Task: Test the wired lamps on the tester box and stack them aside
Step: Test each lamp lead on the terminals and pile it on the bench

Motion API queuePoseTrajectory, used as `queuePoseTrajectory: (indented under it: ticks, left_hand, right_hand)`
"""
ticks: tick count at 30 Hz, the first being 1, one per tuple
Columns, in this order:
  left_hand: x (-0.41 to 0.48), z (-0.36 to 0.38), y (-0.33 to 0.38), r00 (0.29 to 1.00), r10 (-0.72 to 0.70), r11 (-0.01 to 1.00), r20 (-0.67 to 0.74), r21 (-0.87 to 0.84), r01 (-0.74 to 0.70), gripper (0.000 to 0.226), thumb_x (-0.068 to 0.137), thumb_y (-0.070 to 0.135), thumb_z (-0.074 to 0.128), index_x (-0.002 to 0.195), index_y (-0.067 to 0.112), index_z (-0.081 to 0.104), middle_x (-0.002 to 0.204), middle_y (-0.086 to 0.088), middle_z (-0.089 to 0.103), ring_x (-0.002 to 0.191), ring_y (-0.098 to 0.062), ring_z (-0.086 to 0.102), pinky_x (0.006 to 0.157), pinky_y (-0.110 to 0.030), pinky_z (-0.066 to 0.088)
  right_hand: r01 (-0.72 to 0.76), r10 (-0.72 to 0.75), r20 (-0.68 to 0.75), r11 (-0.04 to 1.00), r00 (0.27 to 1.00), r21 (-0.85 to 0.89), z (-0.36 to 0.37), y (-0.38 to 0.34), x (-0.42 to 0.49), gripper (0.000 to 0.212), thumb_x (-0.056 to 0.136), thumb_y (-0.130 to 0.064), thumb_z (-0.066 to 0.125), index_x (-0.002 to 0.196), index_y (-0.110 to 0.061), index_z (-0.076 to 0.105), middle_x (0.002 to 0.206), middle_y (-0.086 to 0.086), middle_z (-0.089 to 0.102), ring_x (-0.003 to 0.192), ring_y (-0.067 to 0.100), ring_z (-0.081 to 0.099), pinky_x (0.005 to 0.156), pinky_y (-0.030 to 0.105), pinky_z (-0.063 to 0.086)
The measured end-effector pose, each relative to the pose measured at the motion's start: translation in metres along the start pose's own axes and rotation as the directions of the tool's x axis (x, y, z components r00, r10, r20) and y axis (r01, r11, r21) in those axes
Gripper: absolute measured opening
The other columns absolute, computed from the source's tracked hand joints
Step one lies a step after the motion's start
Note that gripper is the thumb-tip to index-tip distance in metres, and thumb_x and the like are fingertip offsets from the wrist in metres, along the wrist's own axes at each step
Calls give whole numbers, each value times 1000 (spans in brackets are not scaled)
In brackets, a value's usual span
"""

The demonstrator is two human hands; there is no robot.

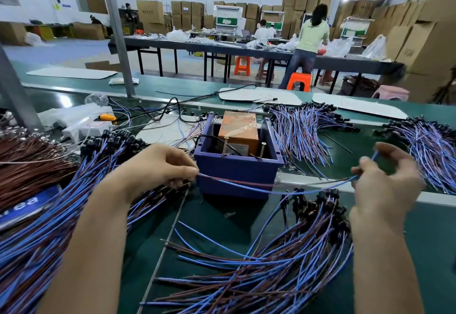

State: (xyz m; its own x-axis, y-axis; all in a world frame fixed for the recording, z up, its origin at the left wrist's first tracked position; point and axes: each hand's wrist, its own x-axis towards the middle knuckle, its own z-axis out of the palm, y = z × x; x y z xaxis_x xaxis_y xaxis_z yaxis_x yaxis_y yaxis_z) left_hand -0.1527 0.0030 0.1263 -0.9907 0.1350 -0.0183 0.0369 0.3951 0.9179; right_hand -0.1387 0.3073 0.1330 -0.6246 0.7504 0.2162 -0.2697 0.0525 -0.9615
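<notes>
Wired lamp (271, 191): held stretched just in front of the tester box (237, 168), pinched at one end by left hand (160, 165), at the other by right hand (385, 180). Could have snagged the pile (296, 252) beneath, tangling leads, if lowered carelessly.

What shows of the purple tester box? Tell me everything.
The tester box is a dark blue-purple, open-topped square tub, plastic by its look, standing upright on the green table. Inside sits an orange block wrapped in clear film, and two brass-coloured screws stand by the front wall. A black cable runs in over the left rim. Before its front face a blue wire stretches between the left hand and right hand; contact is unclear.
</notes>
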Motion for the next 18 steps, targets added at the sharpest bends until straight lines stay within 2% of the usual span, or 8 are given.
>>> queuePoseTrajectory:
  ticks: [2,4,6,8,9,11,14,18]
  left_hand:
    - [-1,2,5,999,32,981,-12,-190,-33,1,74,9,74,75,10,74,66,-6,68,54,-9,58,54,-15,50]
    - [-2,6,12,997,77,932,-13,-355,-77,7,64,16,75,71,15,75,67,-4,68,57,-8,61,56,-17,53]
    - [-3,10,19,992,123,877,13,-469,-102,8,61,19,73,69,17,74,65,-1,67,55,-8,61,56,-18,53]
    - [-5,15,24,985,163,851,58,-514,-110,9,60,21,74,68,18,74,64,0,66,55,-8,60,56,-18,53]
    - [-6,18,25,981,176,851,79,-512,-112,10,60,22,74,69,18,75,64,-1,66,55,-8,60,56,-18,53]
    - [-5,25,26,977,181,865,110,-490,-105,11,60,22,73,70,18,75,64,-1,65,56,-8,61,56,-18,53]
    - [-3,37,29,974,172,869,150,-489,-78,11,64,18,71,73,15,75,65,-2,66,57,-8,61,57,-18,54]
    - [-1,49,32,967,175,850,187,-525,-52,13,71,17,67,79,13,77,70,-2,69,62,-7,64,60,-18,54]
  right_hand:
    - [119,-54,204,939,978,-322,-2,-1,0,28,89,-1,60,101,-26,62,87,-8,61,66,16,60,56,26,48]
    - [209,82,453,805,887,-556,-1,-2,-4,19,90,-9,62,98,-24,67,88,-3,66,72,20,61,65,32,50]
    - [291,270,603,685,750,-668,0,-2,-12,11,91,-19,61,99,-21,69,94,2,66,81,19,57,75,29,45]
    - [387,350,658,592,666,-707,3,-3,-20,16,93,-30,59,104,-23,68,98,1,62,88,17,55,75,26,39]
    - [417,330,680,593,655,-689,5,-6,-24,17,93,-33,58,105,-25,67,99,-1,62,90,15,55,73,25,39]
    - [402,236,737,713,634,-574,10,-15,-33,16,92,-34,59,103,-27,68,94,-9,66,89,9,60,68,21,44]
    - [214,149,829,928,539,-305,20,-30,-52,8,87,-26,67,93,-24,71,84,-5,73,81,8,68,58,17,50]
    - [284,42,851,933,523,-221,30,-30,-70,7,83,-15,72,79,-20,70,70,3,73,66,14,70,53,20,51]
